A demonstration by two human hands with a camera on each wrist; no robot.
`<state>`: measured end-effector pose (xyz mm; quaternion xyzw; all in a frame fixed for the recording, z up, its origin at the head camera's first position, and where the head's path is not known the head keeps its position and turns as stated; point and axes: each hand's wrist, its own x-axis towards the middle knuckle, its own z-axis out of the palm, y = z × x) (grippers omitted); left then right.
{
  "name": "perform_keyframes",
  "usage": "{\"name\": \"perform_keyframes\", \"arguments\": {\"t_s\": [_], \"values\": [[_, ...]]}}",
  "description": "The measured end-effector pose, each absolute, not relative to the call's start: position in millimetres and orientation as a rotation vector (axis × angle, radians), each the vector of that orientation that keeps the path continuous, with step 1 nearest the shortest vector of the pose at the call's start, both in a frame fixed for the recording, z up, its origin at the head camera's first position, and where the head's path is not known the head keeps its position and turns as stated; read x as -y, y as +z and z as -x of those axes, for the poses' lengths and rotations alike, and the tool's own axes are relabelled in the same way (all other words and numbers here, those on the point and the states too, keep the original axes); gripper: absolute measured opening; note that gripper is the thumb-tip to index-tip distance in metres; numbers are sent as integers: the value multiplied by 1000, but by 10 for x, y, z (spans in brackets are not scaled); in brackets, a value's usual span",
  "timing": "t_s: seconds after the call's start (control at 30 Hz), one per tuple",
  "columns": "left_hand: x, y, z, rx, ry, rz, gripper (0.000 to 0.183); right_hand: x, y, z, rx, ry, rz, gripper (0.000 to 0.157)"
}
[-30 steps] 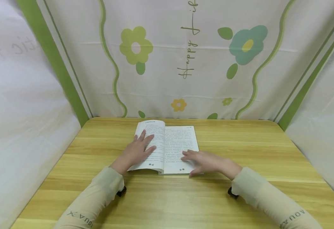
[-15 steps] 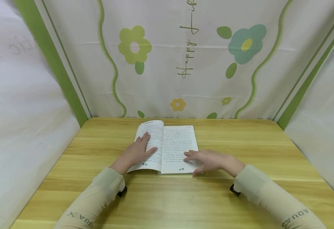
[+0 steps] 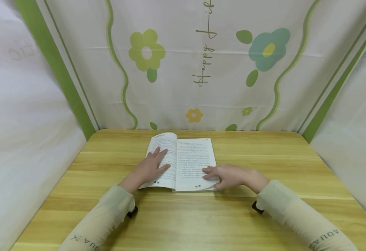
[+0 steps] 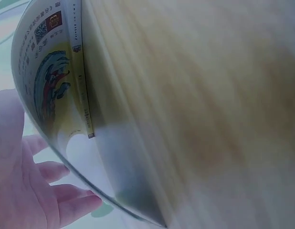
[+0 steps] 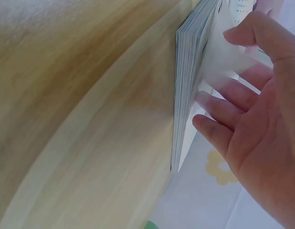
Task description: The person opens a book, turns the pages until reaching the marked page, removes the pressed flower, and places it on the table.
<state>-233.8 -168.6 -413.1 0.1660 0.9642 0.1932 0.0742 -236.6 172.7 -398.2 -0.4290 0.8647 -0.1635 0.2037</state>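
Observation:
An open book (image 3: 193,164) lies on the wooden table, printed pages facing up. On its bowed left pages rests my left hand (image 3: 149,169), fingers spread and thumb toward the spine. The left wrist view shows this left hand (image 4: 33,186) beyond the curved cover (image 4: 57,90), whose colourful underside stands off the table. At the lower right corner, my right hand (image 3: 231,176) holds a page between thumb and fingers. That lifted page (image 5: 219,57) looks thin in the right wrist view, rising from the page stack (image 5: 185,71), with fingertips partly hidden behind it.
The wooden table (image 3: 183,223) extends around the book on all sides. A white cloth (image 3: 176,90) with printed flowers hangs behind its far edge, and pale fabric walls stand at left and right. Dark wrist devices (image 3: 132,212) sit below both cuffs.
My right thumb has moved in to the book's lower right corner, and a page corner there now lifts. My left hand stays on the left pages, its fingers shifting slightly.

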Motion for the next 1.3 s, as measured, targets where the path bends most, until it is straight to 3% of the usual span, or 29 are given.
{"name": "perform_keyframes", "arguments": {"t_s": [0.6, 0.9, 1.0, 1.2, 1.3], "values": [[1679, -4085, 2323, -2868, 571, -463, 72, -1768, -4064, 2424, -2625, -476, 1312, 37], [1664, -4087, 2314, -2862, 577, -452, 72, -1708, -4086, 2474, -2748, -573, 1137, 30], [1663, -4089, 2315, -2863, 577, -452, 72, -1679, -4072, 2466, -2779, -632, 1031, 45], [1657, -4093, 2312, -2862, 592, -449, 73, -1647, -4059, 2439, -2811, -711, 790, 104], [1653, -4097, 2311, -2862, 594, -444, 73, -1614, -4071, 2427, -2777, -799, 670, 121]]}}
